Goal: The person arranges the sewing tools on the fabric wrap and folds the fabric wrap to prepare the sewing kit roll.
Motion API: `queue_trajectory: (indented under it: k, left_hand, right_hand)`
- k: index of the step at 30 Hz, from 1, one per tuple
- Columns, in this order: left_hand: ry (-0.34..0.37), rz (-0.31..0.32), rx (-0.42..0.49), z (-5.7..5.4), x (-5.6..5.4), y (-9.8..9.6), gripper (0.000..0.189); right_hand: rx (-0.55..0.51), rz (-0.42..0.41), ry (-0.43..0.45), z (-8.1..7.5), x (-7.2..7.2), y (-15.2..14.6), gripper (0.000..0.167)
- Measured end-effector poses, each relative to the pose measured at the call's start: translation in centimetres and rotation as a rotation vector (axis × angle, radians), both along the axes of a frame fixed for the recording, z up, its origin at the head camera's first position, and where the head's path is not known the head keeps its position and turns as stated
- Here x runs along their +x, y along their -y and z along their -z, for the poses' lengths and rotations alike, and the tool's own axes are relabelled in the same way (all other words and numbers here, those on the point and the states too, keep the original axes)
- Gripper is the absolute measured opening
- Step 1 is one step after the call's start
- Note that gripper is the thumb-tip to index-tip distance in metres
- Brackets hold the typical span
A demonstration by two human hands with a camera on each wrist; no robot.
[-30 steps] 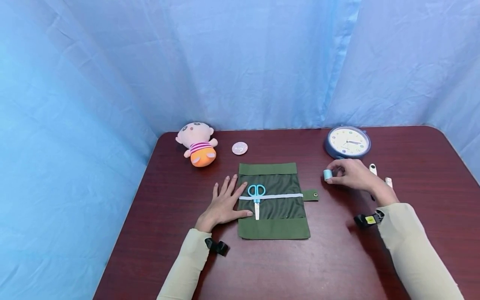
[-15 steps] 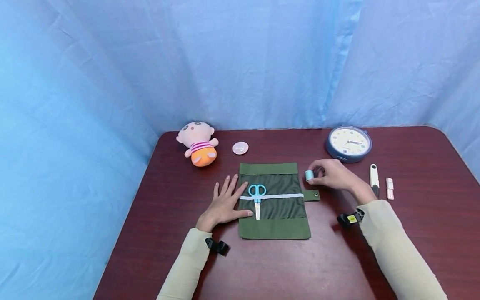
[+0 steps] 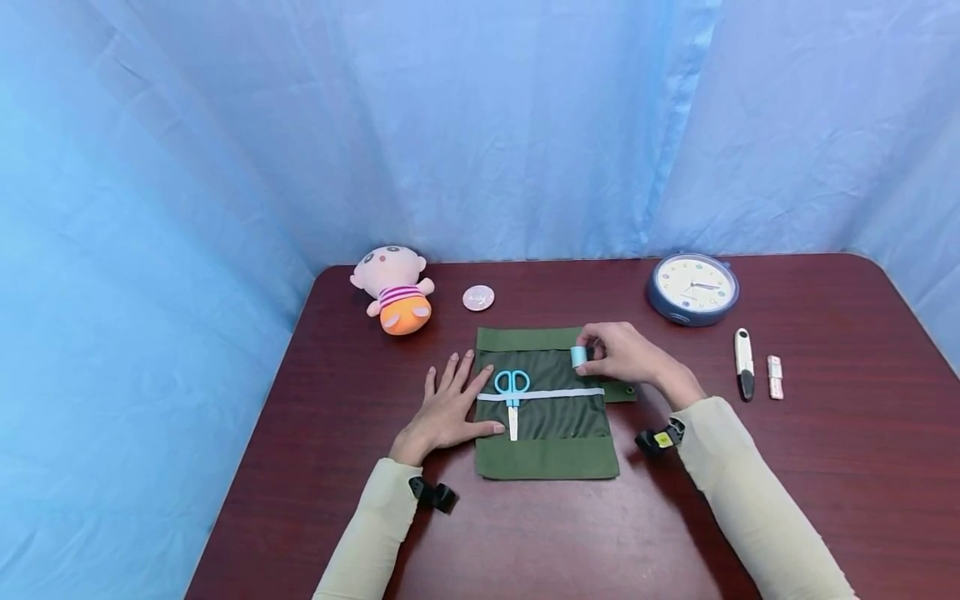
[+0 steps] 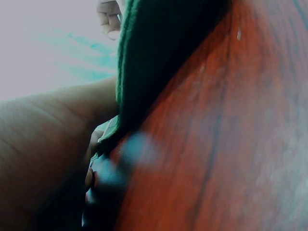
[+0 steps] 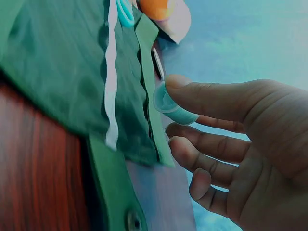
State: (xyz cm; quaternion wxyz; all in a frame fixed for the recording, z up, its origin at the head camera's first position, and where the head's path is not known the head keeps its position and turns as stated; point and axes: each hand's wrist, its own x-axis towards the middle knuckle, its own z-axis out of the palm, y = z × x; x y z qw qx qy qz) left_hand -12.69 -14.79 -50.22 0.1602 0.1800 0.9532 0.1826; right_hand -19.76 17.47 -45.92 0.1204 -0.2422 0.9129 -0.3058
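A light blue spool of thread [image 3: 578,357] is pinched between the thumb and fingers of my right hand [image 3: 626,354], over the upper right of the green fabric roll-up pouch [image 3: 547,459]. The right wrist view shows the hollow end of the spool [image 5: 166,99]. Blue-handled scissors [image 3: 513,398] are tucked under the pouch's white elastic band [image 3: 562,393], blades toward me. With fingers spread, my left hand [image 3: 446,410] rests on the pouch's left edge. Its thumb reaches close to the scissors' blades. The left wrist view is dark and partly blurred.
Right of the pouch lie a utility knife [image 3: 743,365] and a small white-and-pink block [image 3: 775,377]. Behind them stands a round blue clock [image 3: 693,289]. A plush doll [image 3: 393,290] and a round pinkish disc [image 3: 478,297] lie toward the back left.
My right hand has carried the spool leftward from near the clock to above the pouch, uncovering the utility knife and the small block. The left hand has stayed in place.
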Motion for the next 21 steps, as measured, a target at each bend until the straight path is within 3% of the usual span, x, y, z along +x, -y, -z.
queue_trajectory:
  k: [10, 21]
  left_hand:
    - [0.003, -0.003, 0.001, 0.1, 0.0, 0.1, 0.095]
    - [-0.005, -0.007, -0.01, 0.2, 0.0, 0.0, 0.096]
  right_hand:
    - [0.006, -0.033, 0.034, 0.5, 0.2, 2.4, 0.028]
    - [-0.046, -0.064, 0.002, 1.4, 0.1, 4.1, 0.029]
